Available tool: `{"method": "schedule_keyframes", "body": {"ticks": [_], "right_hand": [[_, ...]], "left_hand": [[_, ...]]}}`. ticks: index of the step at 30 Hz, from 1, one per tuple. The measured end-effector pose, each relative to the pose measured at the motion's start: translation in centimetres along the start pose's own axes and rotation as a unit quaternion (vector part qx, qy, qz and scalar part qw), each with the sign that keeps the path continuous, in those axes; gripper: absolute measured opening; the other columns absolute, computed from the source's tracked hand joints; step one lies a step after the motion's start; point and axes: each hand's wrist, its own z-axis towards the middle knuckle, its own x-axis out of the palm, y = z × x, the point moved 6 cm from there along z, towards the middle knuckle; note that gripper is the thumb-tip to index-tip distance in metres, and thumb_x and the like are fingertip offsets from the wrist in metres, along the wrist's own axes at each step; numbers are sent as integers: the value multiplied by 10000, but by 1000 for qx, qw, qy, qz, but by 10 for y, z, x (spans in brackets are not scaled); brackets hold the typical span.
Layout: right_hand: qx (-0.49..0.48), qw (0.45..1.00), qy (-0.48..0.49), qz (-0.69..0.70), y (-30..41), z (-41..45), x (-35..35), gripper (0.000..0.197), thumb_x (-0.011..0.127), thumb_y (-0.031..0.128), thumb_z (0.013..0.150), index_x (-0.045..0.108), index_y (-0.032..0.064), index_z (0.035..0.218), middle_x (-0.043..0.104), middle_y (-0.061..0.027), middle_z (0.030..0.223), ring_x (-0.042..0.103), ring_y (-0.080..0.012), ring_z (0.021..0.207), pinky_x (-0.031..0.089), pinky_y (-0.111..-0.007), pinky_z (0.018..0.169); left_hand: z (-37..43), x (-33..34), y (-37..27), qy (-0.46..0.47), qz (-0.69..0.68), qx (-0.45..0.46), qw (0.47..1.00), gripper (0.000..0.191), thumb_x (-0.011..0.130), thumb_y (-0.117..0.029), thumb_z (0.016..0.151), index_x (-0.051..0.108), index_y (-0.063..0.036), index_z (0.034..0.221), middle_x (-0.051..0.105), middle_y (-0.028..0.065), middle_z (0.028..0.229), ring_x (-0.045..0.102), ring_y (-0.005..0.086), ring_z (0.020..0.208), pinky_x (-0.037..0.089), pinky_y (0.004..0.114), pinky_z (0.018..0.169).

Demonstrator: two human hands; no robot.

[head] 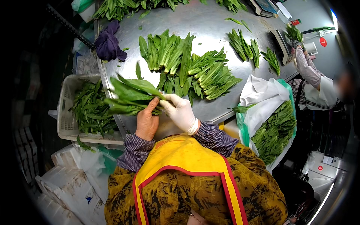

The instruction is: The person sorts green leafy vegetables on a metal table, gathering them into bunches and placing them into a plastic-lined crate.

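My bare left hand is closed around a bunch of long green leafy vegetables, its leaves pointing left. White-gloved, my right hand pinches the stem end of the same bunch beside the left thumb. Just beyond my hands, bundles of leafy stalks lie side by side on the metal table, cut ends towards me. More stalks lie to their right with their pale ends to the left.
At left stands a white plastic crate of loose leaves. A purple cloth lies on the table's left edge. On the right are a lined bag full of leaves, small bunches, a scale and a co-worker's gloved hand holding greens.
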Motion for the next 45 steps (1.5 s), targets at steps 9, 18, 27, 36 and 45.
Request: {"method": "schedule_keyframes", "body": {"ticks": [9, 18, 27, 36, 45], "right_hand": [[61, 960, -73, 264, -9, 1, -4, 235, 491, 152, 974, 563, -45, 1082, 630, -102, 862, 616, -158, 723, 543, -283, 677], [-33, 970, 123, -205, 0, -4, 11, 339, 637, 194, 844, 586, -13, 1108, 643, -189, 845, 644, -316, 728, 521, -354, 673], [85, 966, 135, 206, 23, 29, 17, 290, 572, 229, 932, 623, -37, 1035, 604, -27, 784, 534, -76, 690, 461, -233, 624], [172, 935, 57, 305, 11, 23, 21, 234, 603, 204, 914, 583, -17, 990, 623, -52, 885, 573, -91, 767, 487, -227, 659], [107, 982, 7, 154, 13, 18, 14, 180, 558, 164, 930, 605, -10, 925, 609, -33, 739, 547, -66, 643, 450, -223, 548]], "left_hand": [[-2, 0, -46, 68, -57, 107, 990, 244, 607, -174, 910, 573, 18, 1057, 604, 132, 1050, 570, 213, 939, 463, 356, 914], [-2, -10, -64, 224, -189, -23, 956, 439, 659, -104, 854, 484, 22, 1236, 570, 120, 1095, 536, 159, 846, 508, 258, 663], [-12, -15, -37, 88, 44, -32, 995, 352, 622, -88, 875, 523, 58, 1180, 644, 167, 1044, 646, 288, 967, 554, 377, 830], [-19, -7, -42, 46, 85, 14, 995, 312, 583, -91, 902, 530, 64, 1168, 640, 152, 1077, 648, 275, 941, 561, 368, 769], [-17, -9, -39, 40, 71, 23, 996, 316, 585, -112, 905, 551, 52, 1173, 620, 149, 1134, 619, 252, 992, 540, 366, 829]]}}
